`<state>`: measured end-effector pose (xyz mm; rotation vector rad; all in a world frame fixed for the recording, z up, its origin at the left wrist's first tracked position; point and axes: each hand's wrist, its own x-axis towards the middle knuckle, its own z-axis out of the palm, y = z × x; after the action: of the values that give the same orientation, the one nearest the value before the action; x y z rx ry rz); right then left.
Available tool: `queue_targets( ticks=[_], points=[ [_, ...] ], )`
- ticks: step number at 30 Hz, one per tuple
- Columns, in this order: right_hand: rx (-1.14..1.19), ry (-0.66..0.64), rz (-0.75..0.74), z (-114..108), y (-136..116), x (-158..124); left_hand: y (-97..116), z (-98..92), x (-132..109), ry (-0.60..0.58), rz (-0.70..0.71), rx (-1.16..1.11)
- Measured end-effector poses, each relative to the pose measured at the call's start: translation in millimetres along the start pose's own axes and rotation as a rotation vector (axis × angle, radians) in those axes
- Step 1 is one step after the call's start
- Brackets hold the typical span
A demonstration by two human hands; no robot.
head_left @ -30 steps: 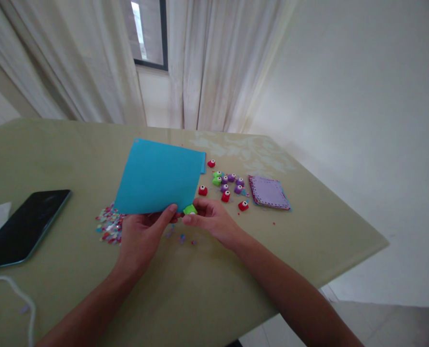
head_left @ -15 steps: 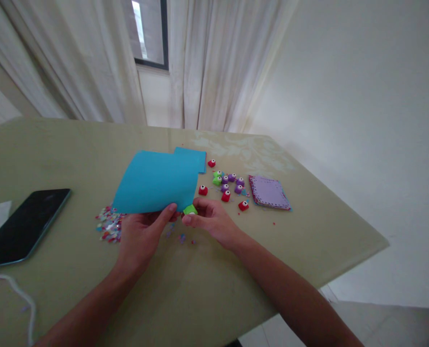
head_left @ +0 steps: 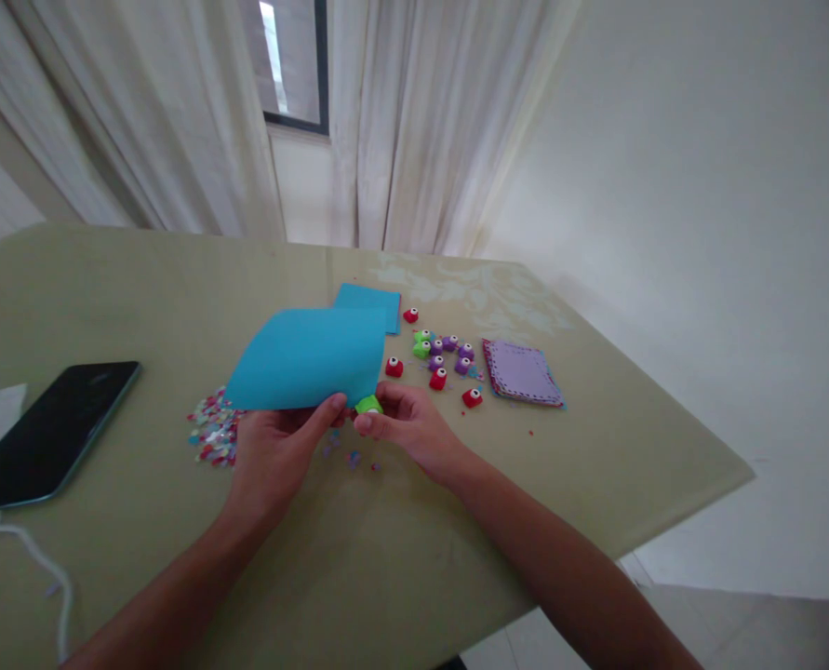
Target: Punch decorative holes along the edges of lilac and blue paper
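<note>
My left hand pinches the near edge of a blue paper sheet, which bends back and away over the table. My right hand is closed on a small green punch at the sheet's near right corner. Both hands meet just above the olive table. A second blue sheet lies flat behind the bent one.
Several small red, purple and green punches sit right of the paper, beside a stack of purple squares. A heap of coloured paper bits lies left of my left hand. A black phone and white cable are far left.
The blue sheet has curled back and lower, uncovering the flat blue sheet behind it. Both hands stay in place on the paper and the green punch.
</note>
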<state>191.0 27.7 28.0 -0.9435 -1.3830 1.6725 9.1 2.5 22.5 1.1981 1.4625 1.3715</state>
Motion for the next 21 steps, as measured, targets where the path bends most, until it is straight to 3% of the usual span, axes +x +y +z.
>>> queue_targets(
  ticks=[7,21],
  points=[
    [0.113,-0.016,0.023,1.0,-1.8,-0.7,0.2,-0.1,-0.6,-0.003,-0.007,0.005],
    [-0.003,0.038,-0.035,-2.1,5.4,0.1,4.2,3.7,-2.0,-0.016,-0.018,-0.031]
  ],
)
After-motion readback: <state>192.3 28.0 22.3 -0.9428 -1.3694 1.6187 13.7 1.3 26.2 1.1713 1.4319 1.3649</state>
